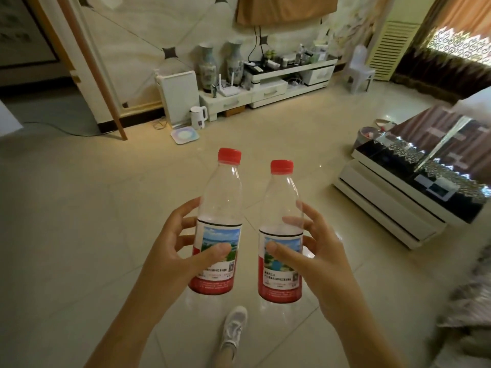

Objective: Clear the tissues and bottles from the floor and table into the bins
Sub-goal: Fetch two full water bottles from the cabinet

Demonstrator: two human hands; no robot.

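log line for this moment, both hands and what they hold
left hand: holds left bottle | right hand: holds right bottle | both upright, capped | bin: beside table

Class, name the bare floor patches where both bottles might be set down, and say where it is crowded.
Bare tile lies between the kettle and the coffee table, and left of the left hand. Crowded: the TV stand wall and beside the small bin.
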